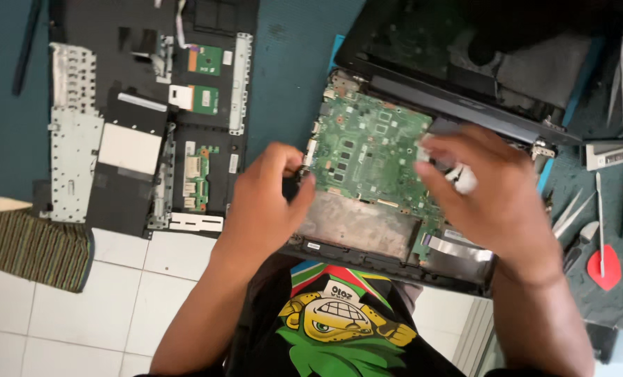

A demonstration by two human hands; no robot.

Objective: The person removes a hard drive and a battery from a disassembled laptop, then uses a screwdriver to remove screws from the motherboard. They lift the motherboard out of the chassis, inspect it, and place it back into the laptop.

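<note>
at the far left a striped cloth (35, 248) is lying half off the teal work mat (287, 77), hanging over the white tiled floor (102, 307). just right of it a detached laptop cover (144, 112) is lying upside down on the mat, showing a silver metal plate, small green boards and white ribbon connectors.

the left hand (266, 202) is resting at the left edge of the opened laptop base (381, 258), its fingers curling together and pinching at something dark beside the green motherboard (367, 150); what it is gripping is too small to make out. the motherboard is sitting in the base in front of the person, with a dull grey metal area just below it and a flat ribbon cable (458, 246) at the lower right of the base.

the right hand (489, 188) is hovering over the right side of the motherboard, its fingers bending inward around a small white object (462, 178); the picture is blurring here, so i cannot tell whether it is clamping on it. behind the hands the dark laptop screen (465, 63) is lying open and flat on the mat.

at the far right tweezers (619, 73), thin metal tools and a red pick (605, 269) are lying on the mat.
</note>
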